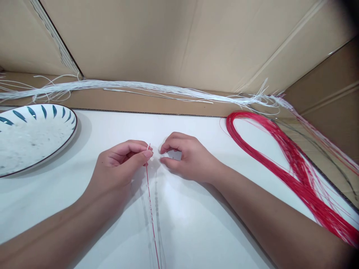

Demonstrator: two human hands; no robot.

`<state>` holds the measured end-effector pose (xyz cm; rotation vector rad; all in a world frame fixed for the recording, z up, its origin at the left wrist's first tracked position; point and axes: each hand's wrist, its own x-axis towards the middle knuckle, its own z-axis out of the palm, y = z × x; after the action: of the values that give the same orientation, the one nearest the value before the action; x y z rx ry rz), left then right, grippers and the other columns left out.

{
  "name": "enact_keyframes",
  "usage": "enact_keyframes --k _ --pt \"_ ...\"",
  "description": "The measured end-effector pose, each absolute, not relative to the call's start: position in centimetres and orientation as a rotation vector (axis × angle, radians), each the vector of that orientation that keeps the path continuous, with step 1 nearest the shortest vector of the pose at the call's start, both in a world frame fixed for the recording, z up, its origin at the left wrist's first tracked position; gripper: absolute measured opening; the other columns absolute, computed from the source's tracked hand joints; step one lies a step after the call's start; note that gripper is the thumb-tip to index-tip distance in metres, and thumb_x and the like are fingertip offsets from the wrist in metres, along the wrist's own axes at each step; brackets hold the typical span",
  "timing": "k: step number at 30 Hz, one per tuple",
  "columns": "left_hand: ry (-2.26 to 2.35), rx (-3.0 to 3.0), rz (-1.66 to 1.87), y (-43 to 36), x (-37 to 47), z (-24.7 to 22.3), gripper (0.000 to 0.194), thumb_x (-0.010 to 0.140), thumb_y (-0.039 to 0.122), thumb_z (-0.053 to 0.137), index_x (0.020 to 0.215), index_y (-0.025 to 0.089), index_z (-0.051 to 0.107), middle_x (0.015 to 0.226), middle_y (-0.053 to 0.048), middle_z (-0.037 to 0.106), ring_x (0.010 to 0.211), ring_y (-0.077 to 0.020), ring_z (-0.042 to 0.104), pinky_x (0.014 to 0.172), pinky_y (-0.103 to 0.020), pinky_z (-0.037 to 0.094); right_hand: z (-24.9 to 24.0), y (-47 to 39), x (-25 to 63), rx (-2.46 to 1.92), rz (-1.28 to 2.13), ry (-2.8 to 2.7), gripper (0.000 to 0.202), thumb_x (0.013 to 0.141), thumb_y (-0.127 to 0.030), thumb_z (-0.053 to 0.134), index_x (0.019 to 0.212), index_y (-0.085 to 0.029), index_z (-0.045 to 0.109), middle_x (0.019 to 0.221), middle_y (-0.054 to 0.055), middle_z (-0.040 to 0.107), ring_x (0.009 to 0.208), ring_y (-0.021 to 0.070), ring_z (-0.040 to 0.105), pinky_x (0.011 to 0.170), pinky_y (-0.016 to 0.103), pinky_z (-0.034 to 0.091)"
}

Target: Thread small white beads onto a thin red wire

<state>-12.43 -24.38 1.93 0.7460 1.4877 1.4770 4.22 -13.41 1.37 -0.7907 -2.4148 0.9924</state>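
We pinch red string (153, 224) in left hand (122, 160); our right hand (189, 157) just beside, curled, tips parted, over white tabletop (196, 235)

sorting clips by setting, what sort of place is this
Probably a small handcraft workspace: cardboard walls stand around a white table, a bundle of red threads lies on the right, and the left hand pinches a single red strand.

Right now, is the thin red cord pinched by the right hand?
No, the left hand pinches the thin red cord, while the right hand is apart from it.
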Motion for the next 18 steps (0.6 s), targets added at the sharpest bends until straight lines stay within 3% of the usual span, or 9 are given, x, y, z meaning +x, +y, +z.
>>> enact_keyframes --k 4,7,12,18 --pt "1.481 0.759 1.473 -24.5 -12.4 1.9 0.011 0.080 0.024 0.082 0.071 0.027 0.079 0.097 0.002 0.074 0.095 -0.0144 0.065 0.079 -0.025 0.049 1.0 -13.9 4.0 -0.714 0.904 -2.466 0.011 0.087 -0.011 0.063 0.086 -0.015 0.073 0.093 0.008 0.070 0.090 0.0216 0.063 0.082 0.038 0.051" --pt "1.493 0.740 1.466 -24.5 -12.2 2.1 0.009 0.080 0.025 0.082 0.071 0.028 0.080 0.111 0.000 0.075 0.110 -0.0191 0.066 0.085 -0.028 0.050 1.1 -14.1 4.1 -0.645 0.926 -2.367 0.013 0.088 -0.009 0.062 0.082 -0.016 0.071 0.087 0.006 0.070 0.084 0.0185 0.061 0.078 0.035 0.050" --pt "1.471 0.698 1.434 -24.6 -11.8 2.9 0.013 0.076 0.028 0.083 0.065 0.026 0.078 0.132 -0.002 0.071 0.128 -0.0330 0.060 0.101 -0.048 0.049 1.9 -14.7 3.9 -0.643 1.444 -1.714 0.010 0.088 -0.025 0.075 0.083 -0.018 0.070 0.080 0.001 0.070 0.071 0.0124 0.062 0.064 0.026 0.051" --pt "1.314 0.745 1.398 -24.9 -11.5 3.2 0.016 0.078 0.026 0.082 0.063 0.025 0.075 0.143 -0.003 0.068 0.140 -0.0403 0.052 0.115 -0.062 0.040 1.6 -15.3 3.2 -0.451 2.052 -1.222 0.005 0.083 -0.017 0.082 0.085 -0.019 0.078 0.078 0.000 0.075 0.068 0.0082 0.066 0.069 0.021 0.056"
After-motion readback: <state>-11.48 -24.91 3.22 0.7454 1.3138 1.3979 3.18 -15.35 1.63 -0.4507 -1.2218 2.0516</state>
